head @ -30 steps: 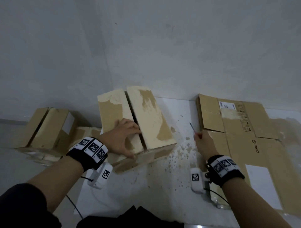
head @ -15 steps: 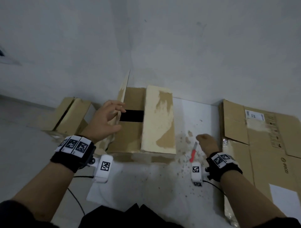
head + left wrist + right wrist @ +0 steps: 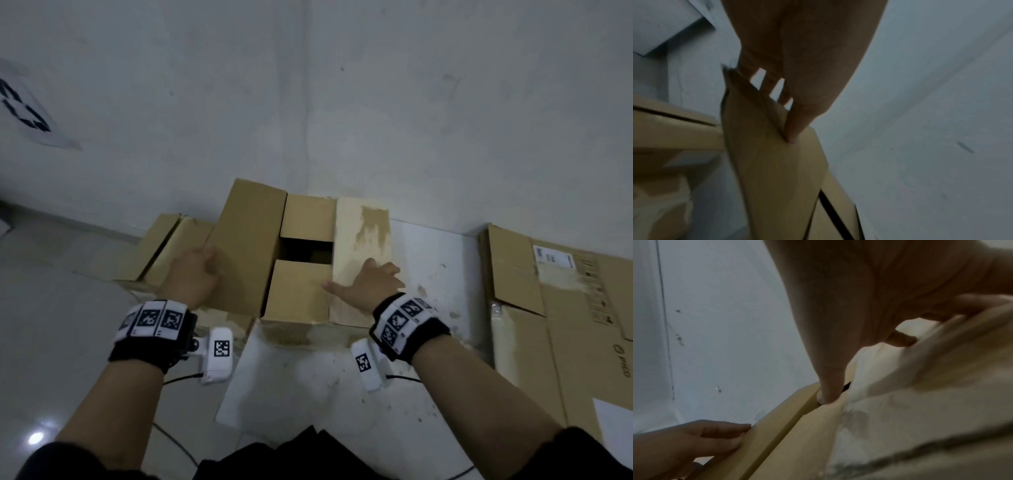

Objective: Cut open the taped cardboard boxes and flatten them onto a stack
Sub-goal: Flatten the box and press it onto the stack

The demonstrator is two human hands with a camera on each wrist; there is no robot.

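An opened cardboard box (image 3: 301, 294) stands on a white sheet against the wall. Its brown left flap (image 3: 250, 246) is folded outward. My left hand (image 3: 197, 274) grips that flap's outer edge, with the thumb (image 3: 797, 128) on top and the fingers behind. The pale, torn right flap (image 3: 359, 236) still lies flat. My right hand (image 3: 364, 282) holds it, with the thumb (image 3: 828, 394) hooked under its inner edge and the fingers on top. Two short inner flaps frame a dark opening (image 3: 305, 250).
A second closed box (image 3: 164, 246) sits at the left behind the open flap. Flattened cardboard (image 3: 565, 325) lies at the right on the floor. The white sheet (image 3: 342, 394) carries paper scraps. The wall corner stands just behind the box.
My left hand has swung the left flap fully outward. My right hand has moved from the floor onto the right flap. The red cutter it held is out of view.
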